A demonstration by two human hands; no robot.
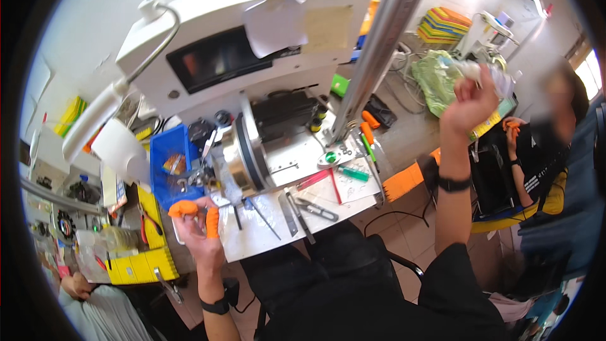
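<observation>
My right hand (470,104) is raised high at the right, its fingers closed around a whitish, partly clear bottle (470,69); motion blurs its outline. My left hand (201,230) is at the table's front left edge, just below a blue bin (169,158). Orange finger covers sit on some of its fingers, which are bent but apart, with nothing plainly held. Beside it, small metal parts (202,177) lie at the bin's right side. A machine with a round metal drum (243,151) stands behind the white work surface (252,243).
Tweezers (319,209), a red stick (334,186) and a green-handled tool (353,173) lie on the work surface. A metal post (382,50) rises right of the machine. A white lamp arm (95,120) leans at left. Another person (549,145) sits at right.
</observation>
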